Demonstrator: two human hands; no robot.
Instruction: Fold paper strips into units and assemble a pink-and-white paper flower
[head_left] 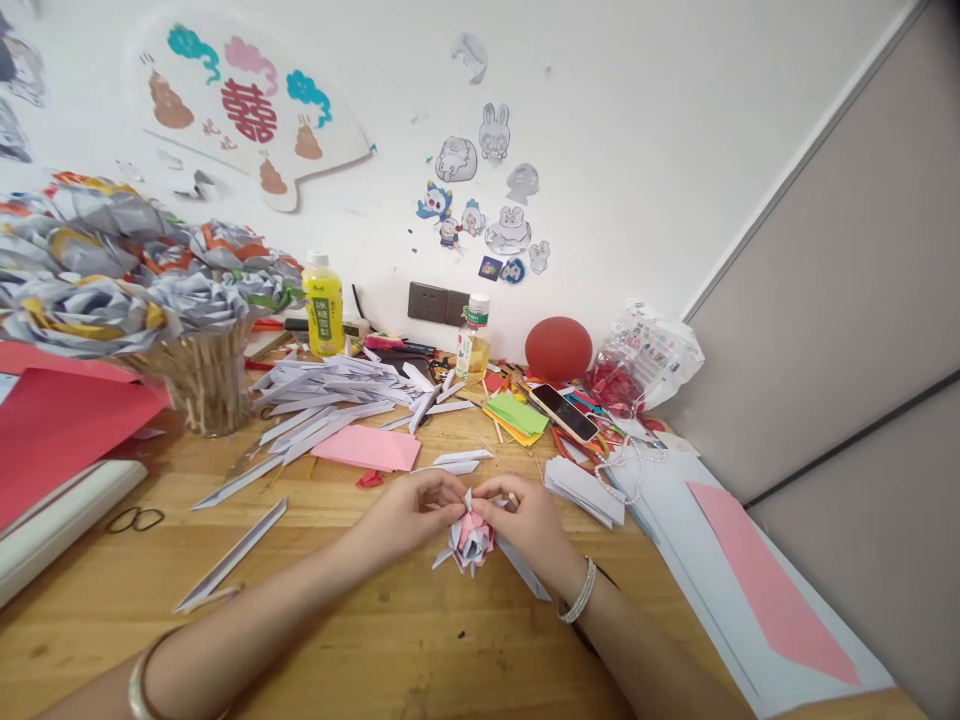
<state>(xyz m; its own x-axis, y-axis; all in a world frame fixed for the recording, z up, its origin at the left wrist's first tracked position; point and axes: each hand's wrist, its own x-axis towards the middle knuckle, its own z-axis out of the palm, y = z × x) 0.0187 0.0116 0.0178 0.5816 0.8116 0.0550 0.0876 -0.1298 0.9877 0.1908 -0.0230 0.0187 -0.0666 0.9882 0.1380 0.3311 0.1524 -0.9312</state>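
Note:
A small paper flower (pixel 472 540), with pink and white folded petals, is held between my two hands above the wooden table. My left hand (pixel 420 508) pinches a petal at its upper left side. From the right, my right hand (pixel 519 512) grips the flower's upper edge, thumb and fingers closed. A short pale stick end shows at the right fingers. Under that hand a folded white paper strip (pixel 525 570) slants down to the right. Just beyond my hands lie more folded white strips (pixel 454 462) and a pink paper stack (pixel 367 448).
Finished paper flowers (pixel 202 300) stand in a clear container (pixel 214 400) at left. Bottles (pixel 324 310), a red balloon (pixel 559 348), a phone (pixel 564 412) and green paper (pixel 517 415) line the back. White paper pieces (pixel 585 490) lie right; a pink sheet (pixel 772 580) sits farther right.

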